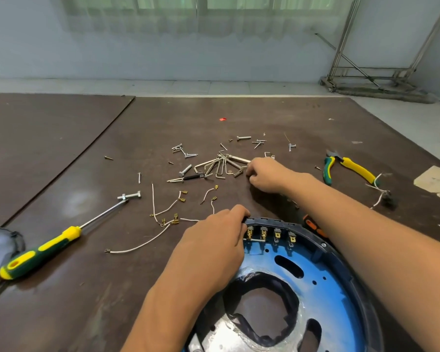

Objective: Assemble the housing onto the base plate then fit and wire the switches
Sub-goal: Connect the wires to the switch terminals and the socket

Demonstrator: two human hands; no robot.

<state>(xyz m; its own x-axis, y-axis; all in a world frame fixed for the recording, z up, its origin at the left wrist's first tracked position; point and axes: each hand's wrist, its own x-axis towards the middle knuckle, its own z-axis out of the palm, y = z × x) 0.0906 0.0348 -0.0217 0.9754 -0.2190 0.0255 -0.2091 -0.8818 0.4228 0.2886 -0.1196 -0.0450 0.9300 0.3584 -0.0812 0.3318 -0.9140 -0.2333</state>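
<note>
A round blue base plate (323, 283) with a black housing rim (272, 221) lies at the near right of the table. Several switches with brass terminals (277, 235) sit in a row inside the rim's far wall. My left hand (214, 247) grips the rim at its far left end, fingers curled over the edge beside the first switch. My right hand (267, 174) reaches farther out, fingers curled at the right end of a fan of hex keys (221, 165); what it pinches is hidden. Loose white wires with brass connectors (168, 219) lie left of the housing.
A yellow-green screwdriver (43, 252) lies at the left, with a bolt (128, 195) at its tip. Yellow-green pliers (348, 167) lie at the right beside a wire scrap. Screws and bolts (186, 152) are scattered mid-table. An orange-handled tool (313, 226) shows under my right forearm.
</note>
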